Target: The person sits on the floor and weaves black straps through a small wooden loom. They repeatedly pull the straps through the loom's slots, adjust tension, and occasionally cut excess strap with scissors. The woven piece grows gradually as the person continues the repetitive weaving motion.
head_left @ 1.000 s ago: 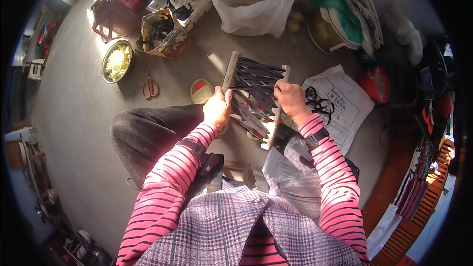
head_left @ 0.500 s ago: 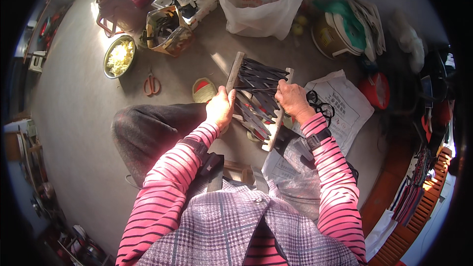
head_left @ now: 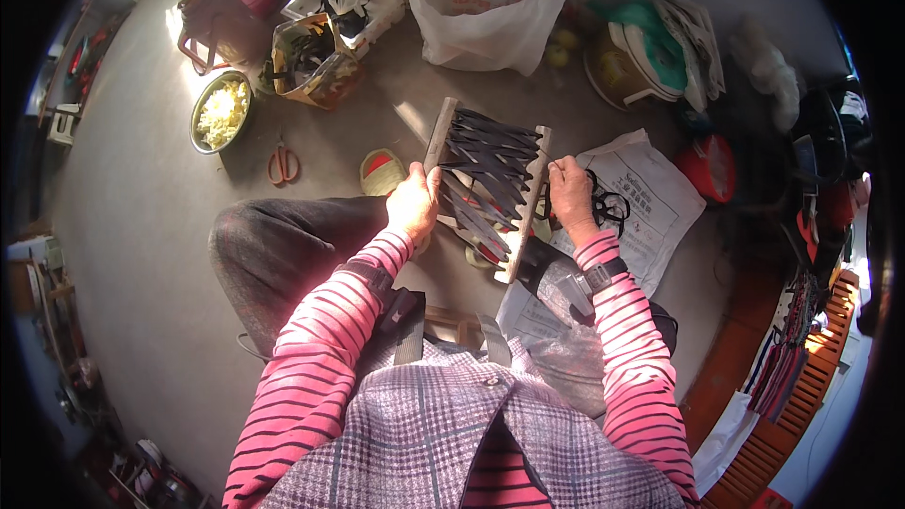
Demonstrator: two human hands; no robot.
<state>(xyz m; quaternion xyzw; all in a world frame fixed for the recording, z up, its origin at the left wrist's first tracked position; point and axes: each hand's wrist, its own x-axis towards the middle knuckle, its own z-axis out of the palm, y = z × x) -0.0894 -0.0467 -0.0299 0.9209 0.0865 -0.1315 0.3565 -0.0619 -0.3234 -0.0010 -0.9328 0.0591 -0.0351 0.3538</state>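
A small wooden frame point(head_left: 436, 137), with two notched side bars and black strips point(head_left: 485, 155) laced in zigzags between them, is held tilted in front of me. My left hand point(head_left: 412, 203) is closed around its left bar, thumb on top. My right hand point(head_left: 571, 193) is just off the right bar, fingers pinched on a black strip whose end is mostly hidden. Loose black loops point(head_left: 613, 205) hang beside that hand, over a printed white sack point(head_left: 650, 198) on the floor.
Scissors with orange handles point(head_left: 283, 167), a bowl of pale yellow chopped food point(head_left: 222, 113) and a slipper point(head_left: 382, 172) lie at the left. Farther off stand an open bag of dark strips point(head_left: 316, 66), a white plastic bag point(head_left: 481, 33) and a bucket point(head_left: 613, 66). A red container point(head_left: 709, 170) is at the right.
My right hand has moved right, away from the right bar, and the strand stretched across the frame between my hands no longer stands out. My left hand keeps its hold.
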